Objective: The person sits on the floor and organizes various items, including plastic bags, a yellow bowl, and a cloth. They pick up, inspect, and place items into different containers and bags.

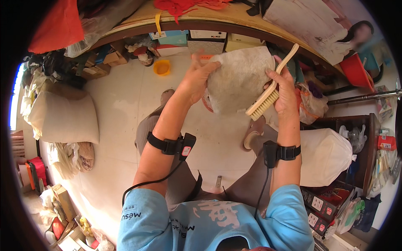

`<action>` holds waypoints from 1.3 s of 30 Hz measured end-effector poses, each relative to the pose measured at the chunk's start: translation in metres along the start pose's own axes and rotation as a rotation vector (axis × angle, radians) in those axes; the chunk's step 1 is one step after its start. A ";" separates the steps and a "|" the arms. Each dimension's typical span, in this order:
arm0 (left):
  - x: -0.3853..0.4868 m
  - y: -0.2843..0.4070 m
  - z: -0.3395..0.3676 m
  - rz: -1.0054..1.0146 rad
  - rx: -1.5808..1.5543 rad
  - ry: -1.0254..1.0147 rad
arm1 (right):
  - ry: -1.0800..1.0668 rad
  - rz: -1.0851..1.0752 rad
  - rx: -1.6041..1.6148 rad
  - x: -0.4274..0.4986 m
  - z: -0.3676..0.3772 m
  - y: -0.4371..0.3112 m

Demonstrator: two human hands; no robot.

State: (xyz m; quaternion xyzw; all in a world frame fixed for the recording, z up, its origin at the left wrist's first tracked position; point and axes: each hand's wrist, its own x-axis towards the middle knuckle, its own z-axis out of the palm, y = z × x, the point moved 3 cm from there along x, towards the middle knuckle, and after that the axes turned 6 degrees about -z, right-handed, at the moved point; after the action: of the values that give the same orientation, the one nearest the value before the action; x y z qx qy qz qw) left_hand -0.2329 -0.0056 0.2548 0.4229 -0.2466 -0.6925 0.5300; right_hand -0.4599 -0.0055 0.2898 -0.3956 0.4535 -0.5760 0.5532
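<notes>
A greyish, fuzzy piece of fabric [240, 81], perhaps a shoe insole sheet or cloth, is stretched between my two hands above the floor. My left hand [199, 75] pinches its left edge with the thumb on top. The thumb of my right hand [284, 88] presses on the right edge, and the same hand holds a wooden-handled scrubbing brush [267, 94], slanted, handle up to the right and pale bristles down to the lower right. Part of a round item with a red pattern [207, 102] shows below the fabric's left side; the rest is hidden.
Ahead stands a long table [204, 14] with boxes [207, 42] beneath. A yellow bowl [162, 67] sits on the floor. A large stuffed sack [64, 116] is at the left, a white bag [326, 157] at the right. A metal pole [364, 97] juts in from the right.
</notes>
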 end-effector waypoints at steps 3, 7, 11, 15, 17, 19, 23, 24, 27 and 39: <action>-0.003 0.003 0.002 0.070 0.111 -0.098 | 0.002 -0.074 -0.079 -0.003 -0.001 -0.006; -0.013 0.009 0.010 0.463 0.815 -0.126 | -0.021 -0.068 -0.100 -0.005 -0.002 -0.009; -0.018 0.000 0.013 0.530 1.311 -0.048 | -0.058 -0.024 -0.049 -0.004 -0.006 -0.014; -0.016 0.010 0.016 0.777 1.101 -0.141 | -0.056 0.008 -0.010 -0.002 -0.011 -0.014; -0.015 0.016 0.013 0.587 0.724 -0.310 | -0.058 0.023 0.034 -0.001 -0.013 -0.013; -0.018 0.019 0.006 0.270 0.431 -0.310 | -0.102 0.035 0.097 0.002 -0.016 -0.012; -0.025 0.022 0.008 0.001 -0.054 -0.270 | -0.062 -0.038 -0.056 0.009 -0.025 -0.010; -0.028 0.022 0.009 -0.008 -0.131 -0.289 | -0.038 -0.061 -0.140 0.010 -0.026 -0.009; -0.028 0.022 0.010 -0.050 -0.258 -0.293 | 0.019 0.175 -0.079 0.014 -0.017 0.007; 0.003 0.013 -0.016 0.045 0.034 0.076 | -0.405 0.168 -0.165 -0.008 0.007 0.018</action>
State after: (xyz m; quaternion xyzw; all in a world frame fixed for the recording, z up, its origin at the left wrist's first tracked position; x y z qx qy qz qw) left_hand -0.2128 -0.0110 0.2561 0.4521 -0.2476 -0.6596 0.5470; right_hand -0.4474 0.0024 0.2751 -0.5080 0.4101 -0.3975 0.6448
